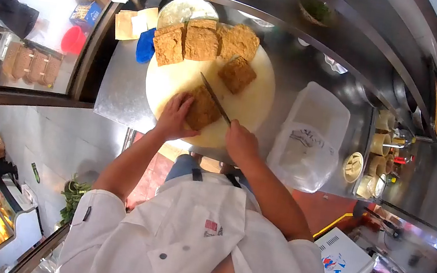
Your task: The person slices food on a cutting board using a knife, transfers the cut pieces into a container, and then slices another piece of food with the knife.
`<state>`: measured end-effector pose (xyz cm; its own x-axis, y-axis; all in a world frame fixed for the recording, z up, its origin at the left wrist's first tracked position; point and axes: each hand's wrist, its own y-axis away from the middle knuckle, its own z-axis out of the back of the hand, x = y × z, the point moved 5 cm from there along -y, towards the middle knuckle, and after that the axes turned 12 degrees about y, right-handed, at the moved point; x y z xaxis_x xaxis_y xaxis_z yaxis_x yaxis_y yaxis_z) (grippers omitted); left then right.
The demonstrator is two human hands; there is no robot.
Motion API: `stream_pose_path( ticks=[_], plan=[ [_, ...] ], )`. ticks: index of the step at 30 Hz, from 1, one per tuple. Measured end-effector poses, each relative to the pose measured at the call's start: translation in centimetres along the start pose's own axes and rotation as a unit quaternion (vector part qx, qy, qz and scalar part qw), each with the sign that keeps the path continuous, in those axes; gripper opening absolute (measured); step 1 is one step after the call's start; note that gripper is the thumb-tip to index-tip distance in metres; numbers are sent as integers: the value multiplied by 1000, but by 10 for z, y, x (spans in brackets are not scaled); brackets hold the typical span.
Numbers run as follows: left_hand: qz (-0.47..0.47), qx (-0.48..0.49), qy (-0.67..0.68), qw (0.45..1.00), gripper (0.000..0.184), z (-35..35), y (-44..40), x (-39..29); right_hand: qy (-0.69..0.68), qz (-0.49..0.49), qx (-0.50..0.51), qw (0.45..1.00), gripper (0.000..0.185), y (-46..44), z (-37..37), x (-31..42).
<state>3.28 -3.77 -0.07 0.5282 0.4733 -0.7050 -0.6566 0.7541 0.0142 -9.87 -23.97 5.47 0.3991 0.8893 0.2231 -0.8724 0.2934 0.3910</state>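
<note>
My right hand point(242, 143) is closed round the handle of a knife point(215, 98). Its narrow blade slants up and left, along the right edge of a brown fried block point(204, 112) that looks like tofu. Whether the edge is cutting into it I cannot tell. My left hand point(175, 115) holds this block from the left, fingers on top and thumb at the near side. Beneath lies a round, pale cutting board point(259, 94). A smaller brown piece point(237, 75) sits beyond the blade, and several larger fried blocks point(201, 43) line the board's far side.
To the right stands a clear plastic tub point(319, 109) with a plastic bag point(304, 156) at its near end. A blue cloth point(145, 46) and cardboard pieces point(136, 23) lie left of the board. A metal shelf point(282, 21) crosses behind, and small containers point(381, 145) line the right side.
</note>
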Motion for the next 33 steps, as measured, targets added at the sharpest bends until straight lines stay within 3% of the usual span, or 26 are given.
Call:
stream_pose_path(
  ticks=[6, 8, 9, 11, 12, 14, 27, 33],
  plan=[
    [-11, 14, -59, 998, 112, 16, -9, -10, 21, 21, -56, 998, 18, -10, -4, -7],
    [-75, -26, -57, 995, 89, 23, -14, -25, 1, -13, -34, 999, 16, -6, 0, -9],
    [-77, -24, -57, 995, 89, 22, -21, -25, 0, -15, -34, 999, 16, -4, 6, -6],
    [-184, -29, -16, 982, 62, 21, -36, -33, 2, 14, -42, 999, 12, 5, 20, 0],
    [-185, -27, -14, 982, 62, 18, -42, -28, 1, 12, -41, 999, 12, 9, 24, 4],
    [-213, 6, -42, 976, 44, 10, -48, -18, 41, 31, -36, 998, 9, 14, 32, 15],
    [-218, -4, -39, 975, 34, 10, -57, -22, 36, 25, -5, 999, 11, 15, 38, 24],
    [-176, 65, -53, 981, 42, 6, -64, -18, 34, 56, -13, 998, 22, -32, 2, 26]
  ],
)
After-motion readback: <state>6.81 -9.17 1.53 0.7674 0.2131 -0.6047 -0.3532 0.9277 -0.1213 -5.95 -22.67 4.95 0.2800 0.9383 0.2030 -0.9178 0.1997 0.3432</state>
